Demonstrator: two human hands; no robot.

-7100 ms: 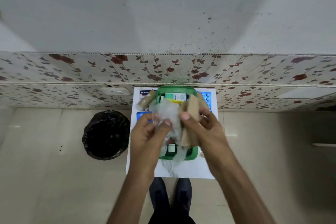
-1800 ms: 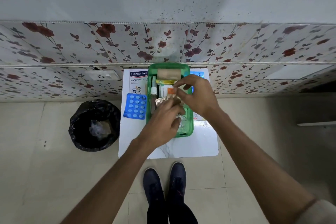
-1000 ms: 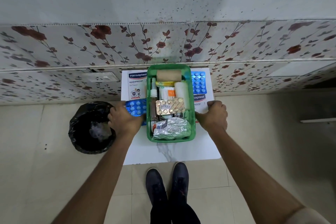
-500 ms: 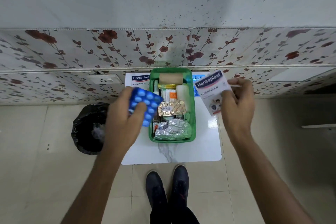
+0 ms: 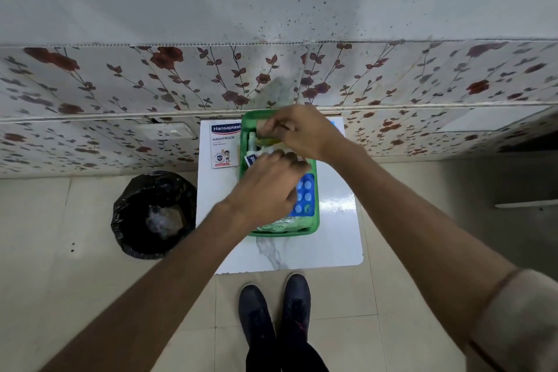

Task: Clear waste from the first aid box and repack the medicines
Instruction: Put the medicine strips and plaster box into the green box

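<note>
The green first aid box (image 5: 315, 222) stands on a white marbled board (image 5: 335, 238). My left hand (image 5: 268, 187) lies palm down over the box's middle, fingers curled on the blue blister pack (image 5: 305, 196) that rests inside. My right hand (image 5: 303, 133) reaches over the far end, fingertips bent at a brown roll (image 5: 262, 130); what it grips is hidden. A blue-white packet corner (image 5: 250, 159) and a small white bottle (image 5: 251, 142) show at the box's left side. A silver wrapper (image 5: 283, 225) fills the near end.
A Hansaplast packet (image 5: 225, 145) lies on the board left of the box. A black-lined bin (image 5: 154, 214) with crumpled waste inside stands on the floor at the left. A flowered wall panel runs behind, with a switch plate (image 5: 164, 130). My shoes (image 5: 274, 311) are below.
Both hands came down from beside the box into it. The blue blister pack went from the air into the box. The packet that my right hand held is gone from that hand.
</note>
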